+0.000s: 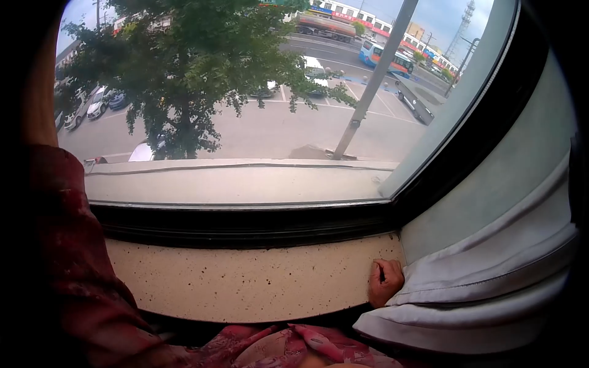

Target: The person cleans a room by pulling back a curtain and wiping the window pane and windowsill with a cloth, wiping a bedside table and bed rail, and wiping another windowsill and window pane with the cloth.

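At the right end of the speckled windowsill [245, 279], my right hand [385, 283] is closed in a fist against the pale curtain [485, 282]. The curtain's folds gather toward that fist, and its lower edge hangs in front of my wrist. A dark gap shows between the curled fingers and the thumb. On the left, my arm in a red patterned sleeve [73, 245] is raised, with the bare forearm [40, 104] running up past the edge of the view. My left hand itself is out of sight.
A black-framed window [245, 227] stands behind the sill, with a pale wall [478, 178] at its right. Through the glass I see an outer ledge [245, 184], a leafy tree [184, 67], a grey pole [374, 80], parked cars and a blue-and-orange bus [386, 58].
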`<state>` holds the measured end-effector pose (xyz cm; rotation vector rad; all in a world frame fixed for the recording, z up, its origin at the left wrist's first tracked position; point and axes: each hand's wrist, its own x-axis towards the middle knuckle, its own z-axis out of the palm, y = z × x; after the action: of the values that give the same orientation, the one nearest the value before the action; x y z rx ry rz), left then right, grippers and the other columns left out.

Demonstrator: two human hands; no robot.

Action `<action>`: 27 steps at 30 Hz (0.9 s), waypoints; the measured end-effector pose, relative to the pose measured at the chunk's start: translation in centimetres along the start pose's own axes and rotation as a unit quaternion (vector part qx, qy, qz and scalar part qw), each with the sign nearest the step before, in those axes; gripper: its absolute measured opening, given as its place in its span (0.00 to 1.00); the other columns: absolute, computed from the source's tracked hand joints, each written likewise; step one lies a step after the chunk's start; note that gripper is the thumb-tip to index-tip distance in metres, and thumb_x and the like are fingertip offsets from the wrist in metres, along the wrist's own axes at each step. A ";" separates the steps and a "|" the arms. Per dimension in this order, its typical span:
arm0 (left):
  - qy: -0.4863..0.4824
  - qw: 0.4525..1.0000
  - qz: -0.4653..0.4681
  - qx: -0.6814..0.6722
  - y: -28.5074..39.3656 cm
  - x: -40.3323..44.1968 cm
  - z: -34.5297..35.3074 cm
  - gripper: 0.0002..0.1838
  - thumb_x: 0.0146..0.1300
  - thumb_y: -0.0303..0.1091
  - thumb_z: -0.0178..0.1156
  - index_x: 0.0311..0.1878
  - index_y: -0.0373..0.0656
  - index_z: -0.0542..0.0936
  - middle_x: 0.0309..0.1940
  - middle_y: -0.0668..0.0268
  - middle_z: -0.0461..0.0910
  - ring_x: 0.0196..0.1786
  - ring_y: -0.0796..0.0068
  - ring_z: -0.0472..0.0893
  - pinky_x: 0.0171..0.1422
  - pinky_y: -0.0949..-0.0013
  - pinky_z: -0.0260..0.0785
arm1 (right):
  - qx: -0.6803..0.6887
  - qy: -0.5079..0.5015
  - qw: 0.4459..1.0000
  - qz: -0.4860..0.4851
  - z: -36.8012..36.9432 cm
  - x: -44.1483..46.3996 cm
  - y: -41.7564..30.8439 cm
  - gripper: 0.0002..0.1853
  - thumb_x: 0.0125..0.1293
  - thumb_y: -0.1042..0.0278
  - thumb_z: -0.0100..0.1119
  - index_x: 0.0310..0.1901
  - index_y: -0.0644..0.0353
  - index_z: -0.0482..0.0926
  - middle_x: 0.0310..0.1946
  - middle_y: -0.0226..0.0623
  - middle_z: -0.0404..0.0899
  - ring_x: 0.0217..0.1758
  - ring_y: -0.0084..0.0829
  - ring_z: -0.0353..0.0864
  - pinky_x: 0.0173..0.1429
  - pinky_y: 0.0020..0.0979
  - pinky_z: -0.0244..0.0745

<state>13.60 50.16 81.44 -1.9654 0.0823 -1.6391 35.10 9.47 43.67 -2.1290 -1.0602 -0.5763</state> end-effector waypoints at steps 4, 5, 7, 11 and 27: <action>0.010 0.972 -0.086 0.217 -8.4 -6.2 -5.8 0.17 0.69 0.43 0.50 0.46 0.38 0.76 0.42 0.56 0.78 0.43 0.64 0.79 0.51 0.53 0.70 | -0.020 -0.008 1.000 -0.006 0.2 0.1 -0.5 0.06 0.52 0.82 0.59 0.33 0.64 0.79 0.24 0.44 0.71 0.30 0.44 0.72 0.34 0.37 0.67; 0.010 0.959 -0.113 0.261 -10.7 -8.0 -7.4 0.17 0.69 0.42 0.49 0.46 0.37 0.76 0.41 0.56 0.78 0.42 0.64 0.79 0.51 0.53 0.70 | -0.021 -0.015 1.000 -0.015 0.1 0.2 -0.6 0.06 0.53 0.82 0.59 0.33 0.64 0.79 0.25 0.44 0.72 0.30 0.44 0.72 0.34 0.38 0.67; 0.007 0.926 -0.165 0.340 -15.0 -11.4 -10.5 0.17 0.69 0.42 0.48 0.45 0.36 0.75 0.40 0.56 0.78 0.42 0.64 0.78 0.50 0.53 0.69 | -0.015 -0.026 0.999 -0.025 0.2 0.3 -0.5 0.05 0.53 0.81 0.59 0.32 0.64 0.79 0.26 0.44 0.74 0.31 0.45 0.72 0.35 0.38 0.67; -0.016 0.861 -0.240 0.448 -20.5 -16.4 -14.7 0.17 0.70 0.40 0.45 0.43 0.33 0.74 0.38 0.55 0.77 0.40 0.65 0.77 0.48 0.53 0.69 | -0.030 -0.031 0.998 -0.034 0.3 0.4 -0.5 0.04 0.54 0.81 0.59 0.32 0.64 0.79 0.26 0.44 0.74 0.31 0.45 0.73 0.35 0.38 0.67; 0.012 0.975 -0.099 0.201 4.3 -14.3 0.7 0.25 0.53 0.29 0.66 0.57 0.50 0.76 0.58 0.61 0.73 0.60 0.60 0.72 0.67 0.62 0.60 | -0.034 -0.023 0.998 -0.046 0.4 0.1 -0.1 0.04 0.55 0.80 0.60 0.32 0.63 0.79 0.25 0.43 0.73 0.32 0.45 0.73 0.38 0.38 0.68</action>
<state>12.01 52.53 66.76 -1.6832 -0.4164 -1.6489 35.09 9.90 43.49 -2.1701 -1.1837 -0.6170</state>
